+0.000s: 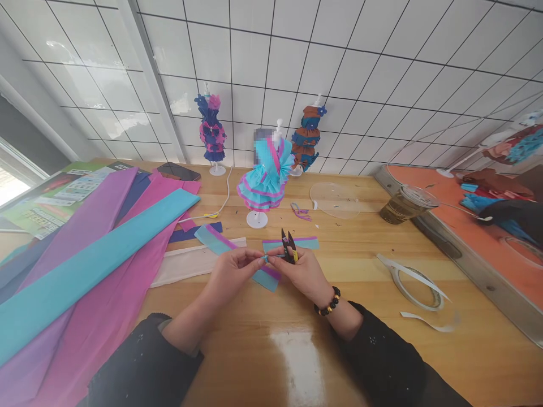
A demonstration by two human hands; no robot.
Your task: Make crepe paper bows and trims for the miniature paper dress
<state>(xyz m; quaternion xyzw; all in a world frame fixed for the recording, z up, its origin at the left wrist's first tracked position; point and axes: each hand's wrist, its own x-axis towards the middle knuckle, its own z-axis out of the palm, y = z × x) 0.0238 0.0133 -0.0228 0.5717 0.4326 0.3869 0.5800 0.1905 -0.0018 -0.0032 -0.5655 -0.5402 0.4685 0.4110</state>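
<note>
Between the fingertips of both hands is a small blue paper piece [266, 258]. My left hand [238, 269] pinches its left side, and my right hand [302, 272] pinches the right side. Black thread snips [289, 246] also rest in my right hand, blades pointing up and away. Under the hands lies a blue strip with a purple edge [267, 278]; a similar strip [307, 243] is just beyond the right hand. A doll form in a blue and pink ruffled paper dress [265, 180] stands upright behind them.
Long blue [106, 249], purple and pink paper sheets cover the left side. Two more dressed forms [213, 133] [306, 138] stand by the tiled wall. To the right are a lidded cup [403, 204], a tape roll [418, 289] and an orange surface [475, 237].
</note>
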